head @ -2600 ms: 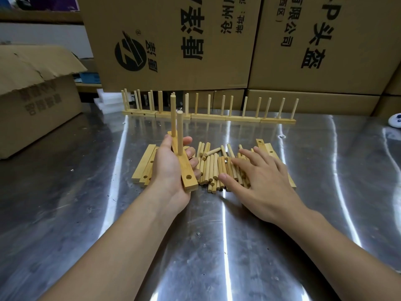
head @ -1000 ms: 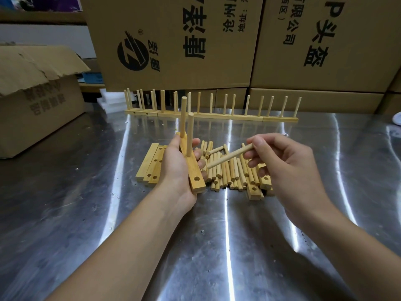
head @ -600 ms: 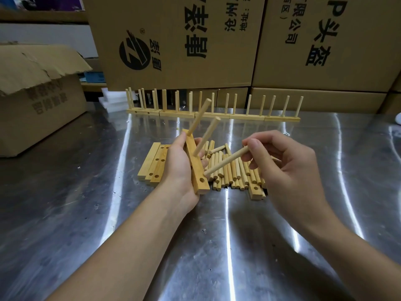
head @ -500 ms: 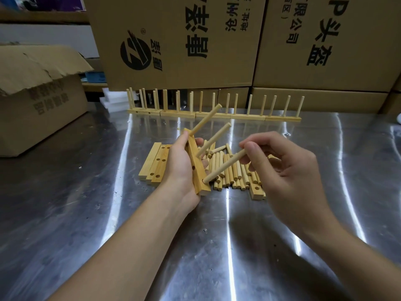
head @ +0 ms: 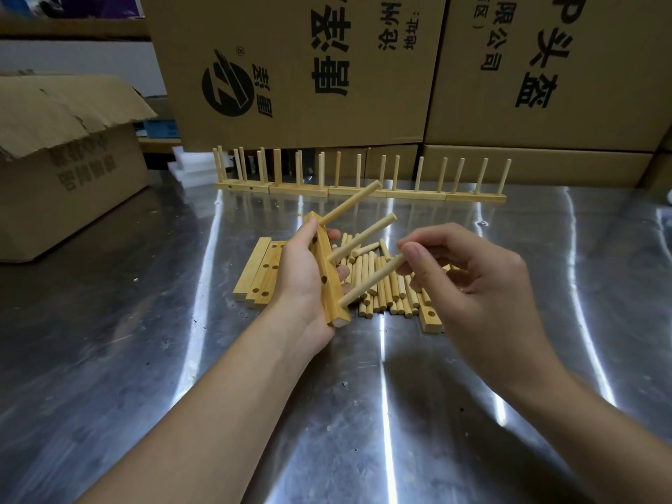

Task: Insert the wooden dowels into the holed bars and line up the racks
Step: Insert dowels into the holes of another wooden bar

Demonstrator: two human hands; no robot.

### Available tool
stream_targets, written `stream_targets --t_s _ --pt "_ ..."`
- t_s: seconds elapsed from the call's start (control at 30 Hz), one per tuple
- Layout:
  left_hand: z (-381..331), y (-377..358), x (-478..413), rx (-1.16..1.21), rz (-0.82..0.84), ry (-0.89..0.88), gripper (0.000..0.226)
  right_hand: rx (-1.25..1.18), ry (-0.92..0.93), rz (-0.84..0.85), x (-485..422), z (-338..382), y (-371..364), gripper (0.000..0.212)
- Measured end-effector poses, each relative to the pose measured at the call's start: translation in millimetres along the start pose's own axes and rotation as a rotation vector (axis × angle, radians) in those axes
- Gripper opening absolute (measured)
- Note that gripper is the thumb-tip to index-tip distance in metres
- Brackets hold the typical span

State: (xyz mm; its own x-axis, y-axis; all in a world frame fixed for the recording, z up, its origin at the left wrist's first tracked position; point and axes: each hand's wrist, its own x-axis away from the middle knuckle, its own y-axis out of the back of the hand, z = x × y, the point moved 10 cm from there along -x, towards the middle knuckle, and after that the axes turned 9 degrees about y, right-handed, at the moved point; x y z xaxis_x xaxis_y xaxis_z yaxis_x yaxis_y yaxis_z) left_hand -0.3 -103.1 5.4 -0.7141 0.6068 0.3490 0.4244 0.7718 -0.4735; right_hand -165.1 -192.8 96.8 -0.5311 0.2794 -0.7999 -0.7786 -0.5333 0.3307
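Note:
My left hand (head: 302,281) grips a holed wooden bar (head: 332,285), tilted on its side. Two dowels stick out of the bar toward the upper right. My right hand (head: 469,281) pinches a third dowel (head: 371,281) whose lower end sits at the bar's near hole. A pile of loose dowels (head: 385,285) lies on the steel table behind my hands. Spare holed bars (head: 260,271) lie left of my left hand, and another bar (head: 431,320) lies under my right hand. A row of finished racks (head: 360,191) stands at the back.
Large printed cardboard boxes (head: 327,67) wall off the back of the steel table (head: 145,358). An open cardboard box (head: 65,165) stands at the far left. White foam pieces (head: 191,169) lie behind the racks at the left.
My right hand picked a dowel from the pile and brought its end to the bar's near hole. My left hand tipped the bar so its two dowels now lean right.

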Motion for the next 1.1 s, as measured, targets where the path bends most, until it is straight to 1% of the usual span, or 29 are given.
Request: stream_targets --t_s 0.17,0.33,0.5,0.63,0.7,0.8,0.83,0.87,0.97,1.03,1.1 --pt "0 5 -2 0.017 -0.03 -0.013 0.04 -0.067 -0.069 0.027 1 -8 -3 0.009" --pt "2 10 -5 0.066 -0.059 -0.013 0.04 -0.202 -0.174 0.056 2 -22 -9 0.013" --pt "-1 6 -2 0.151 -0.014 -0.039 0.039 -0.26 -0.24 0.121 5 -30 -16 0.019" --pt "-5 1 0 0.139 0.032 -0.063 0.04 -0.214 -0.246 0.163 6 -32 -17 0.021" --pt "-7 -3 1 0.107 0.056 -0.077 0.04 -0.109 -0.195 0.199 7 -30 -18 0.025" --pt "-11 -10 4 0.022 0.094 -0.107 0.041 0.161 -0.049 0.41 13 -19 -38 0.033" --pt "-11 -12 6 -0.008 0.101 -0.116 0.041 0.216 -0.006 0.458 15 -15 -44 0.034" --pt "-12 -14 7 -0.028 0.105 -0.122 0.041 0.226 0.018 0.468 15 -12 -46 0.034" --pt "-12 -18 11 -0.062 0.119 -0.138 0.041 0.178 0.038 0.432 13 -8 -44 0.031" --pt "-15 -22 14 -0.112 0.127 -0.177 0.04 0.133 0.002 0.424 15 -11 -46 0.035" --pt "-18 -26 19 -0.194 0.125 -0.244 0.04 0.085 -0.063 0.439 18 -16 -48 0.044"
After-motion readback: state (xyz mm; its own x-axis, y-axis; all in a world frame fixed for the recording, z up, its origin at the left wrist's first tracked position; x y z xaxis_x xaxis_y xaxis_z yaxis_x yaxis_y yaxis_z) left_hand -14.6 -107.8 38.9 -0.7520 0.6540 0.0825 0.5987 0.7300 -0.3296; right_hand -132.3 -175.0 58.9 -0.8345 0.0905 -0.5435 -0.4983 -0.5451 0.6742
